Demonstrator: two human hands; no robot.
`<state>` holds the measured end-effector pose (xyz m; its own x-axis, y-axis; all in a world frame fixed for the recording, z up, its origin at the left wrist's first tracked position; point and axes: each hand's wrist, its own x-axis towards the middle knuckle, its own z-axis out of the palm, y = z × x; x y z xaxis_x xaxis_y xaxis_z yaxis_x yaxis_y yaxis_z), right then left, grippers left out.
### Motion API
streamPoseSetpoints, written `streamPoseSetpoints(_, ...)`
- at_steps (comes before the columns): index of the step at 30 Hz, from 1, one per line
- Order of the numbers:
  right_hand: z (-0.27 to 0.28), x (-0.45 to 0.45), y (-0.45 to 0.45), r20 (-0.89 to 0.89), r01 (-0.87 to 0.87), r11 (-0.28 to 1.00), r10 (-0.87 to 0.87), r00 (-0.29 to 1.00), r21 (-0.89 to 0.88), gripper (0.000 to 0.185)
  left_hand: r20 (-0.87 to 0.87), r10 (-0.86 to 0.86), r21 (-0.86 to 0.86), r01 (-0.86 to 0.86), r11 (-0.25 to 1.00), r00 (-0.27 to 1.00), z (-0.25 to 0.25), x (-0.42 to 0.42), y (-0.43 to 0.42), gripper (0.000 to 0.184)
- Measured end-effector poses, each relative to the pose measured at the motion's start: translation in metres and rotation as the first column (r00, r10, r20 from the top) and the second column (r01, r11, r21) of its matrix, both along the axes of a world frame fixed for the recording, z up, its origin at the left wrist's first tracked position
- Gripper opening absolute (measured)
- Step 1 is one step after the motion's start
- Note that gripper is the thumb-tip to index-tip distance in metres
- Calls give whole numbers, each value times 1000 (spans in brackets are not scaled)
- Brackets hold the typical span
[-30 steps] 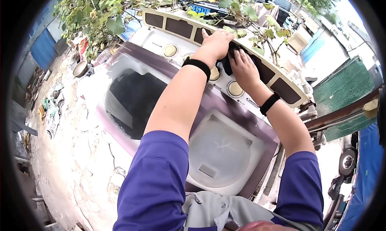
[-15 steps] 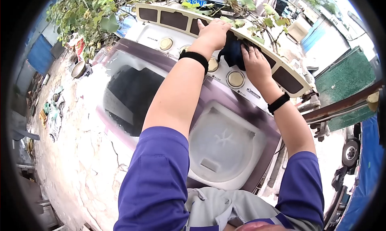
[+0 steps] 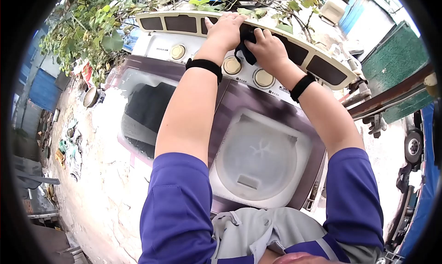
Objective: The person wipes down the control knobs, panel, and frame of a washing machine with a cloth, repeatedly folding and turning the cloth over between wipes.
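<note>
A washing machine [image 3: 184, 68] with a purple top stands in front of me, its cream back panel [image 3: 327, 71] raised behind a row of round knobs. My left hand [image 3: 225, 30] rests on the panel's upper edge with its fingers apart. Just to its right, my right hand [image 3: 268, 48] has its fingers bent round a dark cloth [image 3: 247, 47], against the panel's dark inset. The cloth hangs down toward a knob [image 3: 232, 65]. Another knob [image 3: 264, 78] lies below my right hand.
Leafy vines [image 3: 92, 29] hang behind the panel at the left and over its top. A metal bowl [image 3: 90, 97] and litter [image 3: 71, 149] lie on the ground at the left. A rusty beam [image 3: 391, 98] and green sheet [image 3: 396, 71] stand at the right.
My right hand and the dark cloth have shifted left along the panel, closer to my left hand. The fingers of my right hand are more bent. The whole view has shifted slightly.
</note>
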<state>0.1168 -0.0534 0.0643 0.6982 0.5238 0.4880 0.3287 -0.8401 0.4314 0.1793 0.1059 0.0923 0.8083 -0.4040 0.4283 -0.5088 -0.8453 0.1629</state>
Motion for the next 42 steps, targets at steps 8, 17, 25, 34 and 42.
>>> streamPoseSetpoints(8, -7, -49, -62, -24, 101, 992, -99, 995, 75, 39, 24, -1, 11, 0, 1000, 1000, -4, 2, 0, 57)
streamPoseSetpoints(17, 2, -60, -32, -146, 207, 977, -199, 969, 46, 26, -39, 48, 80, -44, 996, 998, 2, -2, -5, 57)
streamPoseSetpoints(25, -18, -5, 14, -133, -66, 966, 102, 986, 249, 39, 8, -11, 71, 10, 997, 1000, 2, 6, -2, 57)
streamPoseSetpoints(34, -8, -57, -45, -282, 238, 941, -167, 945, 241, 41, -1, -24, 87, 24, 996, 1000, 3, 9, 0, 61)
streamPoseSetpoints(42, -13, -110, -114, -154, 287, 909, -250, 956, 302, 32, 25, 16, 246, -22, 969, 1000, 13, 10, -6, 58)
